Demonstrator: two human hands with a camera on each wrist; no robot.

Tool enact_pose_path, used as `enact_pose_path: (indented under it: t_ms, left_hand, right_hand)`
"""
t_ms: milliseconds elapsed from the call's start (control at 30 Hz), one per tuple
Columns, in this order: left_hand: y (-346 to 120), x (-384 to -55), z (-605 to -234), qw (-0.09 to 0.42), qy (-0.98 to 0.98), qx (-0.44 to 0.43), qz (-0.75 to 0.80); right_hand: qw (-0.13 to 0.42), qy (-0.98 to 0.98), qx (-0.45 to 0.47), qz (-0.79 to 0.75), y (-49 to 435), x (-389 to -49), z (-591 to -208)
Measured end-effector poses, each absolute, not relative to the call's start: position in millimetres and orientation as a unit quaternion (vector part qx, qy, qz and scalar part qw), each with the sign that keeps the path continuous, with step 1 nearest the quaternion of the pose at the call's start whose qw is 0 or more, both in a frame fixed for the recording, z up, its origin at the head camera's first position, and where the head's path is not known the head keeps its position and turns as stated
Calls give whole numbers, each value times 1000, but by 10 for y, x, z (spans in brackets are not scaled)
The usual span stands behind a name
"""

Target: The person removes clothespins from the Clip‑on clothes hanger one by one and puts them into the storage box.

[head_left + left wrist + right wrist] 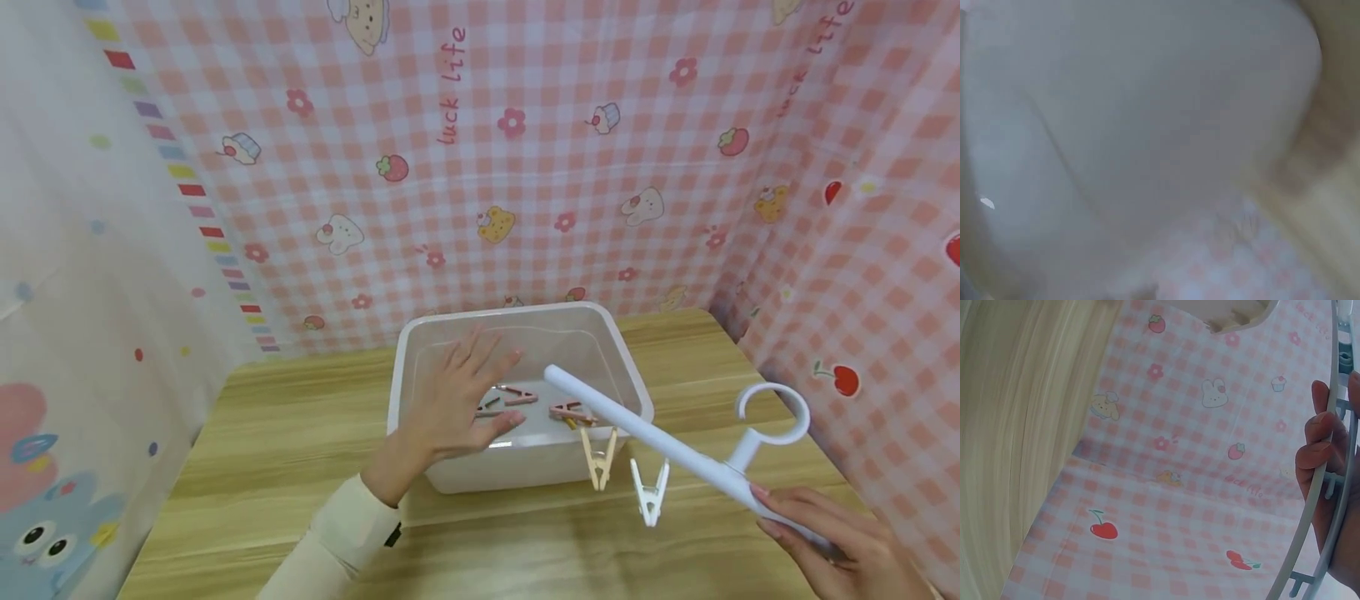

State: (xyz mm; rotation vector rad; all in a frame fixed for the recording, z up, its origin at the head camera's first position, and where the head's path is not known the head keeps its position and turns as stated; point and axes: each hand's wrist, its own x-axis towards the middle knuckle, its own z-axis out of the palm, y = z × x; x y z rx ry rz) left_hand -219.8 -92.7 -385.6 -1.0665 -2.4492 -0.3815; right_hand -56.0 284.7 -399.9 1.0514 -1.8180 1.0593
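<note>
- Within the curled fingers of the right hand (847, 542), grasped near one end, is a white hanger (645, 429), its hook just beyond the fingertips.
- Farther along the hanger from those fingers, just under its bar, are a cream clip (600, 479) and a white clip (650, 504); how they are fastened cannot be made out.
- Over the translucent box (502, 475), the left hand (457, 404) is released, its fingers spread and holding nothing.
- Below and beside the left fingers, pinkish clips (520, 397) lie inside the box, partly hidden by the hand; only the head view shows them.
- Around the right fingers, the right wrist view alone reveals two long rails of the hanger, joined by short crosspieces with small pegs; a box corner is cut off at the top.
- Past the left fingers, the checked cloth (420, 200) hangs behind the bench (300, 433).
- The left wrist view is mostly blurred, pale box; the left fingers cannot be discerned there.
</note>
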Motion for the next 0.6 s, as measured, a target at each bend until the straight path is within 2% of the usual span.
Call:
enact_pose_path:
  t_ms: [333, 467, 600]
  left_hand:
    - [-659, -1556, -3888, 121, -786, -421, -435]
    - [-540, -1441, -3853, -2, -707, -404, -580]
    - [-435, -1328, -3845, -119, -635, -344, -682]
  right_hand:
    - [400, -652, 459, 451, 2684, -640, -3884]
    - [399, -645, 464, 458, 2648, -639, -3835]
    - [394, -646, 460, 465, 2626, -629, -3841]
